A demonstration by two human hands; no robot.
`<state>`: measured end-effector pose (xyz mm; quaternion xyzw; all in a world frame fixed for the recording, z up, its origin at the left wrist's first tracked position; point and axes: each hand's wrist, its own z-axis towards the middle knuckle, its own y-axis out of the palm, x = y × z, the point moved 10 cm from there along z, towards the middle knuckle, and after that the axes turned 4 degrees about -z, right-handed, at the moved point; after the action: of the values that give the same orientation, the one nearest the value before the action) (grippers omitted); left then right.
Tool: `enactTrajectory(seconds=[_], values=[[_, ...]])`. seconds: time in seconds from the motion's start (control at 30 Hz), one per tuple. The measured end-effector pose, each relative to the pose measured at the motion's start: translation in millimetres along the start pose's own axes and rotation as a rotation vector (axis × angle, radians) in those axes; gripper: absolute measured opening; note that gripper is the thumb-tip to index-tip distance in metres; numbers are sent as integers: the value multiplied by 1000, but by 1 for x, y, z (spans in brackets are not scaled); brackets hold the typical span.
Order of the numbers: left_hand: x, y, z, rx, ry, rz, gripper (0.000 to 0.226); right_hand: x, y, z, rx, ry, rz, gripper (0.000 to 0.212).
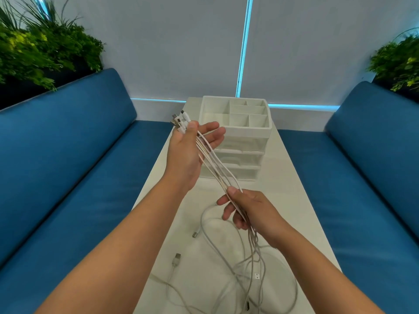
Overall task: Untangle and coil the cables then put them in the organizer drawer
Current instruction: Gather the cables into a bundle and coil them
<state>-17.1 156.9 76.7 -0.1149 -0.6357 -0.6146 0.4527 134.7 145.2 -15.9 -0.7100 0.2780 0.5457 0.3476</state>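
At frame centre, my left hand [188,150] pinches the white cables [217,168] by their plugs; my right hand [247,211] grips them lower.

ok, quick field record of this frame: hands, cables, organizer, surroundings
left hand: raised, thumb pinning the cable bundle near the plugs, fingers mostly straight
right hand: lower, gripping the same bundle further along
cable bundle: several white cables stretched between both hands
plug ends: fanned out past the left thumb
loose cables: slack tangled on the table
organizer: white, open top compartments, drawers closed
table: white, narrow
benches: blue, on both sides
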Motion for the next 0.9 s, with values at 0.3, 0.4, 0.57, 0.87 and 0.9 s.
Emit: enactTrajectory(seconds=[0.3,0.4,0.57,0.87,0.9], values=[[-14,27,-13,-177,-87,115,18,-56,-11,9,21,-151,100,19],[-11,28,-13,-199,-74,146,17,-64,-17,16,52,-143,65,16],[-10,23,-12,-207,-56,226,21,-70,-25,16,161,-205,-25,11],[-4,22,-8,-179,-11,272,19,-54,-13,10,52,-228,-94,12],[-4,22,-8,-178,-11,276,19,-49,-10,8,-19,-195,-20,13]])
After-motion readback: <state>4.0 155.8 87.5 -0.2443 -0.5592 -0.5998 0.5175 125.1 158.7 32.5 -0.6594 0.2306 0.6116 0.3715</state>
